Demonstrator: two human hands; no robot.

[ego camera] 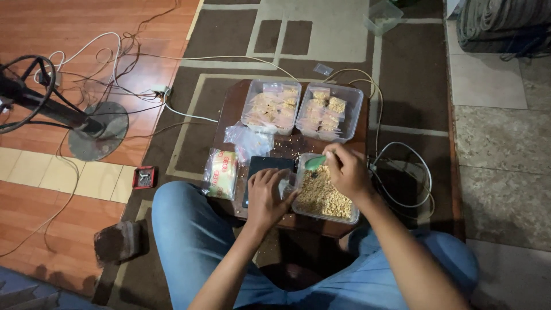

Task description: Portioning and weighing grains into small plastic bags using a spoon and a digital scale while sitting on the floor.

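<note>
Scoop (315, 163), pinched in the right hand (346, 172), is dipping into the tub (344, 217) at the board's near-right corner, while the left hand (267, 198) is gripping a small bag (285, 188) just left of it.

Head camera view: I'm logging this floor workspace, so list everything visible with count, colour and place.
low table: one, dark brown, on the patterned rug
packet tubs: two, clear, side by side at the table's far edge, filled with small packets
crumb tub: one, clear, near edge, holding tan crumbs
green scoop: one, over the crumb tub
dark flat slab: one, black, table centre
empty bags: a clear pile, left of centre
printed packet: one, green and red, table's left edge
fan: one, black, far left
cables: several, white
left hand: holds a small clear bag
right hand: grips the scoop
</note>
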